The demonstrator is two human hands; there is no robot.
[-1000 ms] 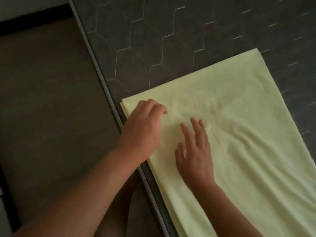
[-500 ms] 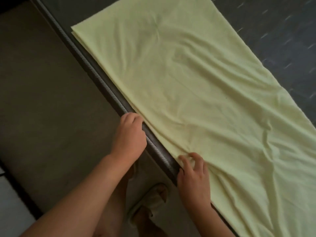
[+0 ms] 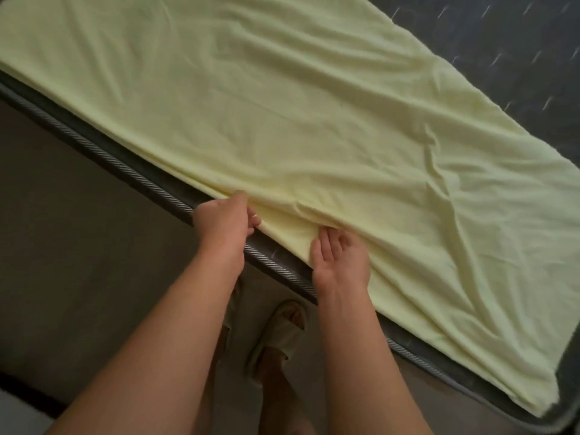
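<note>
A pale yellow folded sheet (image 3: pixel 314 114) lies spread along the near side of a dark mattress (image 3: pixel 518 42), wrinkled toward the right. My left hand (image 3: pixel 224 222) grips the sheet's near edge at the mattress border, thumb on top and fingers curled under the cloth. Just to its right, my right hand (image 3: pixel 340 260) lies on the sheet. Its fingers are fairly straight, and their tips are tucked under a raised fold of the fabric.
The mattress's corded piping (image 3: pixel 125 164) runs diagonally from upper left to lower right. Brown floor (image 3: pixel 78 262) lies on the near side. My feet in light slippers (image 3: pixel 279 334) stand close against the mattress edge.
The view has moved right along the sheet. My left hand went from the mattress piping to grip the sheet's edge. My right hand slid forward and pushed its fingertips under a fold.
</note>
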